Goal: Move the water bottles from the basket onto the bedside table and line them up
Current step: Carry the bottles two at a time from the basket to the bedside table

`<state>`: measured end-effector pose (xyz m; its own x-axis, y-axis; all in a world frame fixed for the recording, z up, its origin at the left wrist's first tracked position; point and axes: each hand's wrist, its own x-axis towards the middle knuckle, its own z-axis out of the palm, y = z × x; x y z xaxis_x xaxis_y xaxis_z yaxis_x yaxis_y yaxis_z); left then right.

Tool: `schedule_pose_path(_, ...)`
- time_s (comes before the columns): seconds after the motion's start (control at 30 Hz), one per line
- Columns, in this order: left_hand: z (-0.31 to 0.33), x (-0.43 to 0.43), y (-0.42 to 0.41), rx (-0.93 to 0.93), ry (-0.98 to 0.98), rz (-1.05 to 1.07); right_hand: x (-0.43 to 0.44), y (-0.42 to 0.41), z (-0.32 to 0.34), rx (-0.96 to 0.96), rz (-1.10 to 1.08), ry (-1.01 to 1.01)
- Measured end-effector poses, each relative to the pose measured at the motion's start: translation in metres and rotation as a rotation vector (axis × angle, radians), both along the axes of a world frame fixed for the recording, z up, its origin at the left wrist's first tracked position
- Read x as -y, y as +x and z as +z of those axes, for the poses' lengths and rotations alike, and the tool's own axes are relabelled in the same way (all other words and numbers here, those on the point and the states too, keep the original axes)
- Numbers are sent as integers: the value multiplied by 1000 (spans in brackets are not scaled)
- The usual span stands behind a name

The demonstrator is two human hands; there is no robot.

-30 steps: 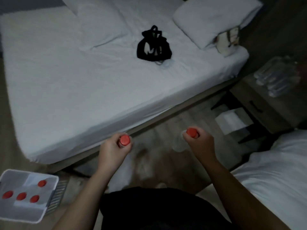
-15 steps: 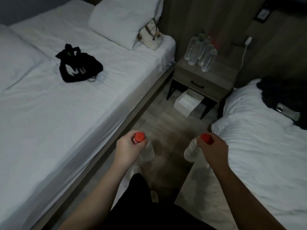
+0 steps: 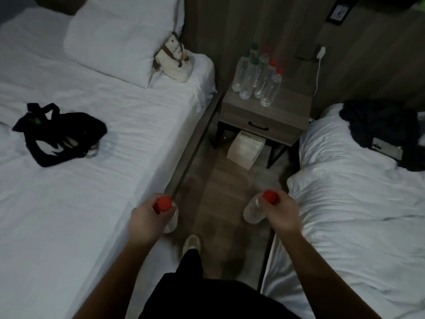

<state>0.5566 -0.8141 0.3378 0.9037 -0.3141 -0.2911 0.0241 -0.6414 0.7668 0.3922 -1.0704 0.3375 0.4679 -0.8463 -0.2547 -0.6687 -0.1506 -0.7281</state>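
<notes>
Left hand: my left hand [image 3: 145, 223] grips the left bottle [image 3: 171, 219] at the neck. My fingers are curled tight just under its red cap [image 3: 162, 203], and the clear body hangs below my fist.
Right hand: my right hand [image 3: 279, 215] holds the right bottle [image 3: 253, 211] the same way. My fingers are wrapped round the neck beneath its red top [image 3: 270, 196], and the body tilts inward toward the aisle.
Where I stand: I am in the narrow strip of wood floor [image 3: 220, 180] between two beds. One bottle is at the edge of the left bed [image 3: 92, 180], the other beside the right bed [image 3: 356, 215]. My shoe [image 3: 192, 242] shows between my arms.
Table: the table [image 3: 287, 107] sits ahead at the far end of the aisle, against the wall and well apart from both hands.
Standing bottles: the standing bottles [image 3: 257, 77] are bunched upright at the back left of its top, some with green caps and some with red.
Under the table: a pale box [image 3: 246, 149] rests on the floor between its legs.
On the beds: a black bag [image 3: 59, 134] lies on the left bed, with a small cream bag [image 3: 176, 63] against the pillow [image 3: 119, 35]. Dark clothing [image 3: 379, 125] is heaped on the right bed.
Wall: a white charger cable [image 3: 318, 74] hangs beside the table.
</notes>
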Motion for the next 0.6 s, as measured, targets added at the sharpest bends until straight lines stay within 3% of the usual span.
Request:
schedule_pose_path(0.23,16,33,84,80,-21,-69,12,83,21,166,-25,42)
schedule_pose_path(0.6,5,127,139,122,2,-175,83,131,4,154,-91,68)
